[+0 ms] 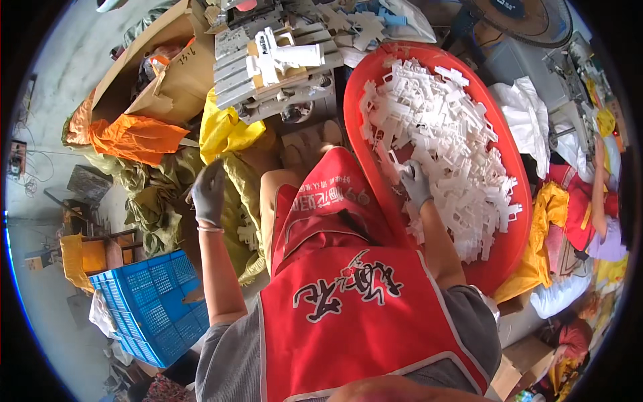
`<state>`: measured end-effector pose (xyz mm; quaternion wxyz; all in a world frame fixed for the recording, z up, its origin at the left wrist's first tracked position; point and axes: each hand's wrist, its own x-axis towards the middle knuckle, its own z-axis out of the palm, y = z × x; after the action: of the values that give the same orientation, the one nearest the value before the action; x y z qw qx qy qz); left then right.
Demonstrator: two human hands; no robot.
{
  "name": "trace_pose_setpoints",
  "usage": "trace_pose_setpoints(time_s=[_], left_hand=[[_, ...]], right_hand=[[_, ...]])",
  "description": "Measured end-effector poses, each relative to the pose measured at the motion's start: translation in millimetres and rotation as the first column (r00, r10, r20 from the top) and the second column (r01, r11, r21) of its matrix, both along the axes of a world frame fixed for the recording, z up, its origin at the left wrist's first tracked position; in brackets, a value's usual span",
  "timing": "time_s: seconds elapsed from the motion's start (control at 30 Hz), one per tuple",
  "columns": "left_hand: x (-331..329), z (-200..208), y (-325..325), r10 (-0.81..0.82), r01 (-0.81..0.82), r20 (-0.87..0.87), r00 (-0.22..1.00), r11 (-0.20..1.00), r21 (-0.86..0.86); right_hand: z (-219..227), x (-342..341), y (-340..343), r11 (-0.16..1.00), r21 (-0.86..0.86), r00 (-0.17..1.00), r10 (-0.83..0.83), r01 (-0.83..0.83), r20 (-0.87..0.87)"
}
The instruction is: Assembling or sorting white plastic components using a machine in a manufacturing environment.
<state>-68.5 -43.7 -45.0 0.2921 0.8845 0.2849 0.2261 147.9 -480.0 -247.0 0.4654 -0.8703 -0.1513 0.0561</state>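
A white toy-gun-shaped plastic part (287,57) rests on the machine's slatted metal bed, ahead of my knees. To my right, a long red tub (519,231) is heaped with similar white plastic parts (462,151). My right hand (416,183), in a grey glove, reaches into the tub's near left side, its fingers curled on one white part among the heap. My left hand (208,192), gloved in grey too, hovers over an olive-green sack (236,201) beside my left leg. Its fingers stretch forward, and nothing shows in them.
The machine bed (234,84) stands ahead, with a yellow bag (228,130) at its left. A large cardboard box (181,87) and an orange cloth (137,137) are farther left. Blue crates (151,301) stand at lower left. A fan (522,20) and another person's arm (598,184) appear at right.
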Motion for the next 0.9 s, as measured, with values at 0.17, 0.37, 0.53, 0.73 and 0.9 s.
trace_pose_setpoints(time_s=[0.17, 0.37, 0.53, 0.73, 0.9], left_hand=[[73.9, 72.9, -0.4, -0.254, 0.191, 0.238, 0.937, 0.947, 0.26], [162.0, 102.9, 8.7, -0.5, 0.418, 0.158, 0.852, 0.829, 0.371], [178.7, 105.4, 20.0, -0.489, 0.494, -0.072, 0.869, 0.863, 0.105], [139.0, 95.4, 26.0, -0.301, 0.325, 0.418, 0.857, 0.946, 0.014], [46.6, 47.5, 50.7, 0.023, 0.129, 0.522, 0.852, 0.959, -0.253]], right_hand=[[30.7, 3.8, -14.7, 0.98, -0.196, 0.999, -0.026, 0.031, 0.027], [109.2, 24.1, -12.7, 0.992, 0.015, 0.991, -0.128, 0.128, 0.023], [176.2, 46.8, 19.5, 0.885, 0.451, 0.989, -0.058, 0.113, -0.135], [239.1, 71.7, 109.3, 0.568, 0.791, 0.951, 0.305, -0.227, 0.054], [263.4, 85.2, 202.3, 0.503, 0.772, 0.865, 0.488, -0.389, 0.118]])
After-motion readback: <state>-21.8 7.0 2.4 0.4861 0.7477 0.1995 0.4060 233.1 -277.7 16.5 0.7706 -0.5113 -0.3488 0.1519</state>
